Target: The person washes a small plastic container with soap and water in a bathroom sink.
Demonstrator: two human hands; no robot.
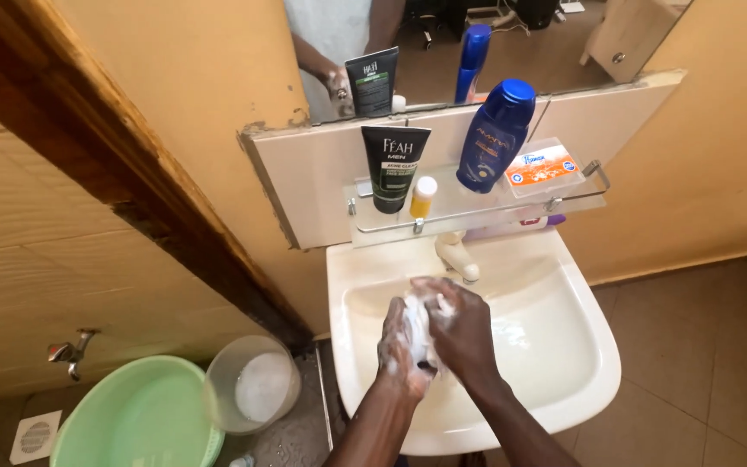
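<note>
My left hand (401,350) and my right hand (460,324) are pressed together over the basin of a white sink (581,346), both covered in white soap lather. The right hand wraps over the left, fingers closed around it. They hover just below the white tap (456,255) at the sink's back edge. Whether a bar of soap sits between the palms I cannot tell.
A glass shelf (486,207) above the sink carries a black tube (393,166), a small yellow bottle (423,197), a blue bottle (494,134) and a clear soap box (542,166). On the floor at left stand a green basin (136,415) and a translucent bucket (252,385); a wall tap (71,350) juts out.
</note>
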